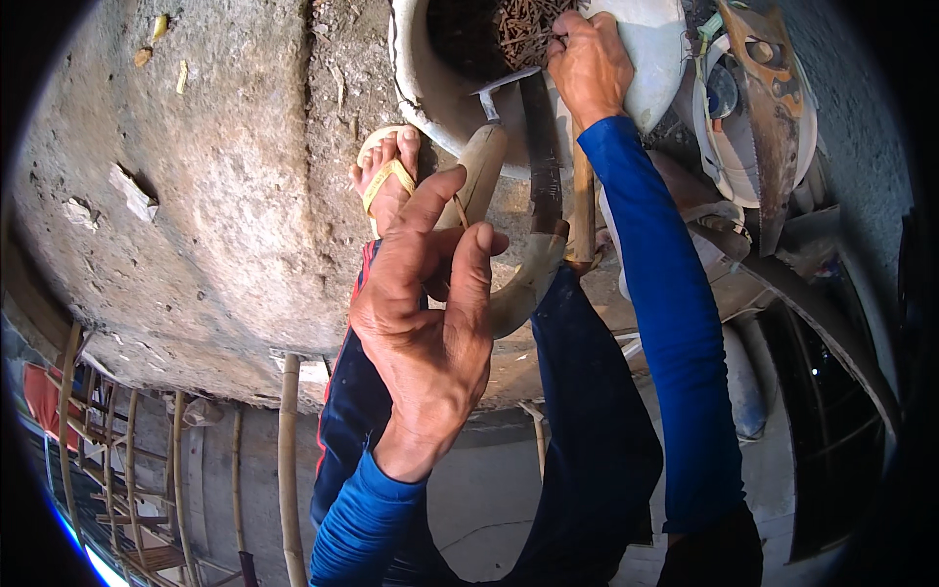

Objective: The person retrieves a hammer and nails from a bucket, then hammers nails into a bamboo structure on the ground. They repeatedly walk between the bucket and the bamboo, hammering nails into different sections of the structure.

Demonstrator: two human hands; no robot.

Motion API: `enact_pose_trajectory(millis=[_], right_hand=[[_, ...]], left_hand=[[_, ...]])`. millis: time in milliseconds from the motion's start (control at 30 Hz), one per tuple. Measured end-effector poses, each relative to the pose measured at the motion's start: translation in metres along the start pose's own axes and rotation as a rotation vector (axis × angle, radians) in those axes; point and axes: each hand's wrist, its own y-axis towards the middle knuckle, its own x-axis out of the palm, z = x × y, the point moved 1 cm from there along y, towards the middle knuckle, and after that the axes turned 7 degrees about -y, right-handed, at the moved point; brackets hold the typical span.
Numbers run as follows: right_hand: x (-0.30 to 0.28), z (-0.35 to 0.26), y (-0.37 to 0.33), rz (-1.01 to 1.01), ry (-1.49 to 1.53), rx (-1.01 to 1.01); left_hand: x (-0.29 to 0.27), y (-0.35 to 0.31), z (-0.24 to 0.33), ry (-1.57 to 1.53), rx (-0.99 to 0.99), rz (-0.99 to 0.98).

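Note:
My right hand (590, 64) reaches into a white bucket (421, 83) at the top. Its fingers curl on the heap of rusty nails (523, 27) inside. My left hand (430, 303) is in the middle, seen from its back with fingers apart, in front of a pale curved wooden piece (523, 279). A thin sliver shows between its thumb and forefinger, but I cannot tell whether the hand holds it. A dark flat blade (541, 147) and a wooden handle (584, 201) stand between the hands.
My sandalled foot (386, 176) stands on a rough concrete slab (215, 196) near its edge. A rusty hand saw (773, 127) lies across a second white bucket (719, 147) at the right. Bamboo scaffold poles (289, 470) show far below at the lower left.

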Motion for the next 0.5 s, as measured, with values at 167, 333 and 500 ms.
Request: enact_pose_trajectory(millis=[167,333,500], right_hand=[[-0.004,-0.006,0.004,-0.03,0.026,-0.137],[0.001,-0.004,0.011,-0.169,0.038,-0.165],[0.025,0.006,0.012,-0.234,0.061,-0.154]], left_hand=[[-0.003,0.001,0.0,-0.006,-0.033,-0.021],[0.0,0.002,0.003,-0.06,-0.115,-0.035],[0.004,-0.005,-0.004,-0.102,-0.145,-0.094]])
